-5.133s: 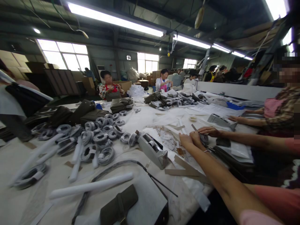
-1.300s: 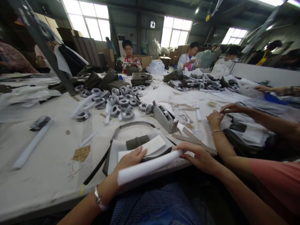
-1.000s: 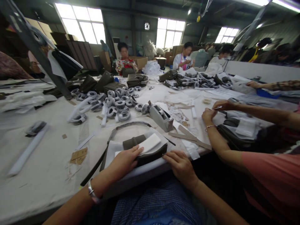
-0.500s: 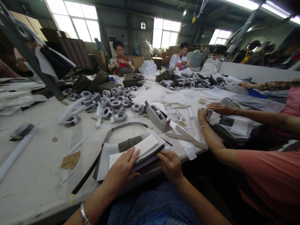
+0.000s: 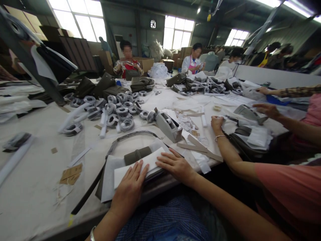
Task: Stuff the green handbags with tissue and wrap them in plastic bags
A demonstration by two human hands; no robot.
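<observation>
A dark olive bag (image 5: 137, 155) lies at the table's front edge, partly covered by white sheets. Across it is a folded white foam sheet (image 5: 120, 174). My left hand (image 5: 130, 184) rests flat on this sheet, fingers stretched out. On the sheet's right end lies my right hand (image 5: 177, 165), palm down with fingers extended. A wrapped grey strap (image 5: 130, 134) arches behind the bag, and a dark strap end (image 5: 85, 201) trails to the left. The bag's underside is hidden.
Just behind the bag stands a grey tape dispenser (image 5: 168, 126). Wrapped strap coils (image 5: 122, 111) are heaped beyond it. Brown card pieces (image 5: 71, 174) lie on the left. At right, a co-worker's hands (image 5: 217, 124) are over another dark bag (image 5: 242, 142).
My right hand has moved from the bag's right edge up onto the white sheet and spread flat. My left hand stays on the sheet. The co-worker's far hand has drawn back to the right.
</observation>
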